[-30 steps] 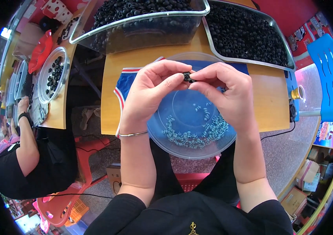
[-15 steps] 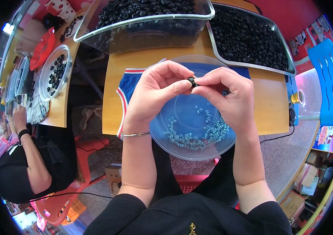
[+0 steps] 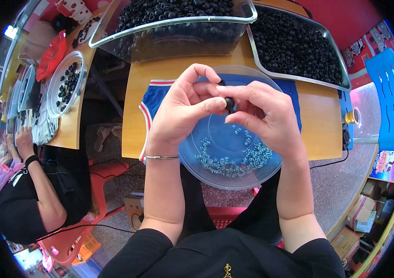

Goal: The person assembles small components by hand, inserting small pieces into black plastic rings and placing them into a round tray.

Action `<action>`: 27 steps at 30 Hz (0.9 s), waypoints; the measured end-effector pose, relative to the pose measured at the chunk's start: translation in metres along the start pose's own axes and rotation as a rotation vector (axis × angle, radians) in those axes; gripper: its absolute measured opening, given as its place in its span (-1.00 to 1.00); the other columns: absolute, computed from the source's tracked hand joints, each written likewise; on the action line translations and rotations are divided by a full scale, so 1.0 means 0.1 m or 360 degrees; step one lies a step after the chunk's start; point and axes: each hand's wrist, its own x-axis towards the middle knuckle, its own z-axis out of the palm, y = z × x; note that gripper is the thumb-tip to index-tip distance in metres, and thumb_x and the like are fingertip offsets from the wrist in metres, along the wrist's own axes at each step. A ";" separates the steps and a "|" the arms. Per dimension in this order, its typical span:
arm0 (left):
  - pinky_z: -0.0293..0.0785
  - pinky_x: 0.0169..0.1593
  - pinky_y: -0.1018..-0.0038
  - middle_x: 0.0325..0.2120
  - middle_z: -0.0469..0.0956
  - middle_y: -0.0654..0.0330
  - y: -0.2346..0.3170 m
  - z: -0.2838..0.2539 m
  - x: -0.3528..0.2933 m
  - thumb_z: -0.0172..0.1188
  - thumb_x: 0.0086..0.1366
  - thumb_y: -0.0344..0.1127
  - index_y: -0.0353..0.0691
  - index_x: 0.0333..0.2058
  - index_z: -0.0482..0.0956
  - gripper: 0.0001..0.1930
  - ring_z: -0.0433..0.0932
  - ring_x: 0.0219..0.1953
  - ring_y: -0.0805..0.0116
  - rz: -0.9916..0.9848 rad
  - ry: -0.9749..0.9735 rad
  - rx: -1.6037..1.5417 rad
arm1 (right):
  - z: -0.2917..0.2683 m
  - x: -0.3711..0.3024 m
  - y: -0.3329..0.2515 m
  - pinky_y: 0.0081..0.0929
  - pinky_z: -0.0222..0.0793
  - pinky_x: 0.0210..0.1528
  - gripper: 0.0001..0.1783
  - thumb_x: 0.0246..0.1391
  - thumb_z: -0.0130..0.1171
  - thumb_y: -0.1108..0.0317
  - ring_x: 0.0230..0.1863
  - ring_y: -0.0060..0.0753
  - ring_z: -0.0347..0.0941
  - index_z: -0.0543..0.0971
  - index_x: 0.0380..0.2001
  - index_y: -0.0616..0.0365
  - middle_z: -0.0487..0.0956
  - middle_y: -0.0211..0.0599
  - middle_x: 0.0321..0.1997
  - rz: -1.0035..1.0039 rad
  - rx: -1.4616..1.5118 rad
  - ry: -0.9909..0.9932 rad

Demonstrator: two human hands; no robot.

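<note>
Over the round clear plastic tray (image 3: 230, 184), my two hands meet. My left hand (image 3: 174, 106) is closed, its thumb pressing a small rounded black plastic piece (image 3: 229, 103). A second dark piece (image 3: 221, 83) shows partly at its fingertips. My right hand (image 3: 271, 111) curls in from the other side, index finger against the black piece and thumb just below it; its inner fingers are partly hidden. Many small metal coil springs (image 3: 258, 157) lie in the tray, mostly along its near and right side. Part of the tray rests over a blue cloth (image 3: 155, 99) with red-white edging.
At the back stand a clear bin (image 3: 183, 39) and a metal tray (image 3: 299, 46), both full of black round pieces. On the left table (image 3: 74, 132) a clear dish (image 3: 51, 99) holds more. A person (image 3: 44, 185) sits there. A blue chair (image 3: 387, 102) stands at right.
My fingers have shifted around the black piece, which now sits lower and shows more of its side. My right index finger reaches further left, and the thumb has moved apart from it.
</note>
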 end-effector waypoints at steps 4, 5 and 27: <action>0.53 -0.15 0.60 -0.36 0.60 0.23 0.02 -0.03 0.00 0.35 0.15 -0.48 -0.25 -0.03 0.29 -0.52 0.59 -0.30 0.51 -0.0097 -0.0076 -0.0119 | 0.02 -0.01 0.00 -0.53 0.35 -0.46 -0.66 -0.14 0.41 0.35 -0.49 -0.47 0.44 0.64 -0.22 0.14 0.48 -0.35 -0.50 -0.0152 -0.0111 0.0011; 0.53 -0.15 0.60 -0.36 0.60 0.23 0.02 -0.03 0.00 0.35 0.15 -0.48 -0.25 -0.03 0.29 -0.52 0.59 -0.30 0.51 -0.0097 -0.0076 -0.0119 | 0.02 -0.01 -0.01 -0.52 0.36 -0.46 -0.70 -0.13 0.41 0.34 -0.49 -0.44 0.46 0.64 -0.26 0.15 0.49 -0.34 -0.49 -0.0196 -0.0155 0.0045; 0.52 -0.14 0.52 -0.35 0.54 0.17 -0.02 -0.02 0.00 0.10 0.33 -0.41 -0.40 -0.19 0.49 -0.84 0.58 -0.24 0.41 -0.0020 0.0341 0.0898 | -0.23 -0.10 0.21 -0.35 0.43 -0.30 -0.80 -0.09 0.26 0.49 -0.36 -0.18 0.52 0.57 -0.31 0.21 0.55 -0.16 -0.43 0.0217 -0.0452 -0.0247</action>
